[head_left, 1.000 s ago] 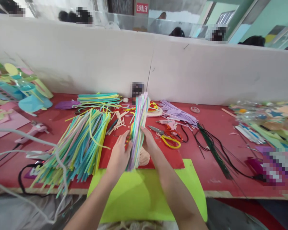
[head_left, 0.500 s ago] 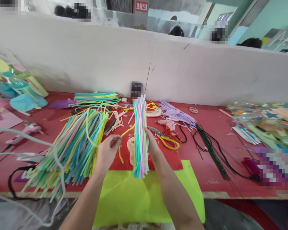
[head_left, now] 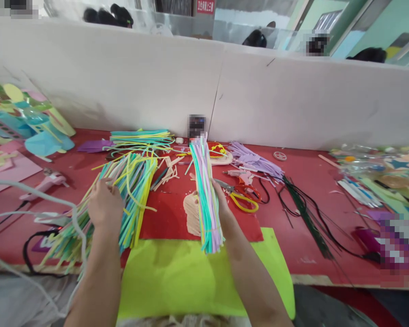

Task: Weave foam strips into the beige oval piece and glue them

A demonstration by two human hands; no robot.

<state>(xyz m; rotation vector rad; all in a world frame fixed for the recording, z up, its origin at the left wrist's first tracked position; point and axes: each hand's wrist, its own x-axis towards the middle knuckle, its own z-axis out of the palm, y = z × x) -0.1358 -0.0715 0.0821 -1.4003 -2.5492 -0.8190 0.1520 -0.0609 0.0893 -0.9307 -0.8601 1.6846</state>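
My right hand (head_left: 221, 197) is wrapped round an upright bundle of fuzzy pipe cleaners (head_left: 207, 195) in mint, lilac and pale yellow, its lower end tilted slightly right. My left hand (head_left: 105, 200) is over a large loose pile of multicoloured pipe cleaners (head_left: 136, 200), fingers curled in among the stems. What those fingers pinch is hidden, though a short yellow bit shows beside the hand. Behind the bundle lies a cream fuzzy piece (head_left: 191, 213) on a dark red mat (head_left: 167, 222). Scissors with orange and yellow handles (head_left: 243, 202) rest right of my right hand.
Lilac pipe cleaners (head_left: 255, 159) and dark green stems (head_left: 306, 222) lie to the right. A pink glue gun (head_left: 44, 184) and white cable (head_left: 77, 213) are on the left. A yellow-green cloth (head_left: 170, 281) hangs over the front edge; a white partition (head_left: 139, 81) stands behind.
My left hand has moved left from beside the bundle to the pile; the yellow pipe cleaner it held is no longer beside the bundle. The bundle's lower end has swung right.
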